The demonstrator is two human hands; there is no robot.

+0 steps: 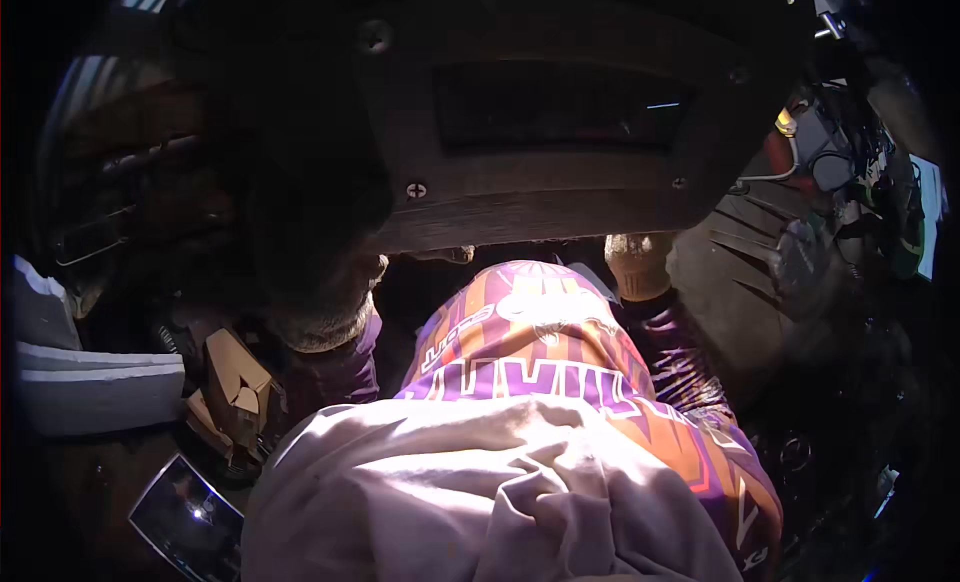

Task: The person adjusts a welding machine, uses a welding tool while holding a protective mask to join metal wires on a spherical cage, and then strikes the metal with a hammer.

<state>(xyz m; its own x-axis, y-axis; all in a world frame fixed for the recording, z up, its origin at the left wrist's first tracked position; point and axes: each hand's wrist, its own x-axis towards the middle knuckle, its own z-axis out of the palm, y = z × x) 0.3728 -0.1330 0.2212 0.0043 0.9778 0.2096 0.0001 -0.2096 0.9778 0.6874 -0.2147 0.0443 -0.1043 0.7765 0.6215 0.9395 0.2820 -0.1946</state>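
Note:
A large dark panel point(540, 207), with screws and a rectangular dark window point(560, 107) like that of a welding mask, fills the upper middle of the head view. Below its left part, my left hand point(325, 324) shows as a worn, light-coloured glove cuff and back. At the panel's lower right edge is my right hand point(640, 267), also in a pale work glove. The panel and deep shadow hide the fingers of both hands, so any grip cannot be made out. Between my arms are an orange and purple patterned shirt point(530, 327) and a beige cloth point(470, 482).
At the left lie white slabs point(100, 387) and an opened cardboard box point(238, 377). A shiny rectangular sheet point(187, 517) reflects light at the lower left. On the right, a grey ridged surface point(740, 272) lies below cluttered tools and a pale cable point(785, 172).

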